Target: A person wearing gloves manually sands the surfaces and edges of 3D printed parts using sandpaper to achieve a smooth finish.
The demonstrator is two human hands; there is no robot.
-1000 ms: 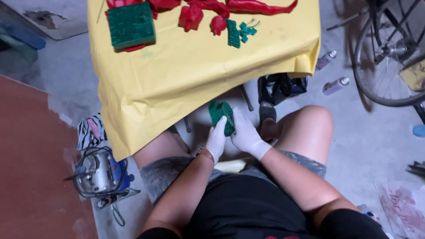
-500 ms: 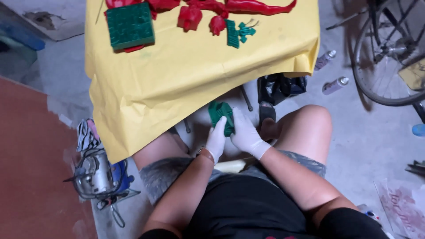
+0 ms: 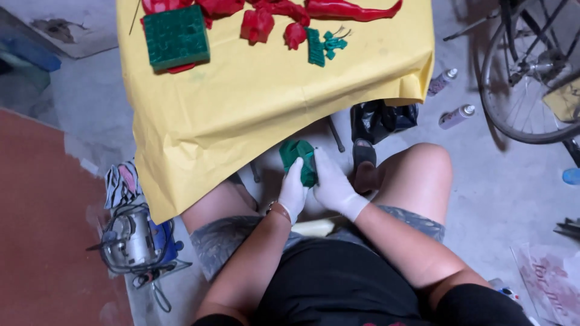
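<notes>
Both my hands wear white gloves and meet between my knees, just below the edge of a yellow-covered table (image 3: pixel 260 102). My left hand (image 3: pixel 293 192) and my right hand (image 3: pixel 331 187) together grip a dark green lump (image 3: pixel 298 158) of soft, clay-like material. On the yellow cover lie a green block (image 3: pixel 176 37) with a grid of studs, several red shaped pieces (image 3: pixel 266 18) and small green pieces (image 3: pixel 323 45).
A power tool with a coiled cord (image 3: pixel 136 244) lies on the floor at my left. Two spray cans (image 3: pixel 456 116), a black bag (image 3: pixel 383 121) and a bicycle wheel (image 3: pixel 531 78) are at the right. A sandal (image 3: pixel 364 154) sits near my right knee.
My hands stay together on the green lump, with only slight kneading movement. The view has shifted a little.
</notes>
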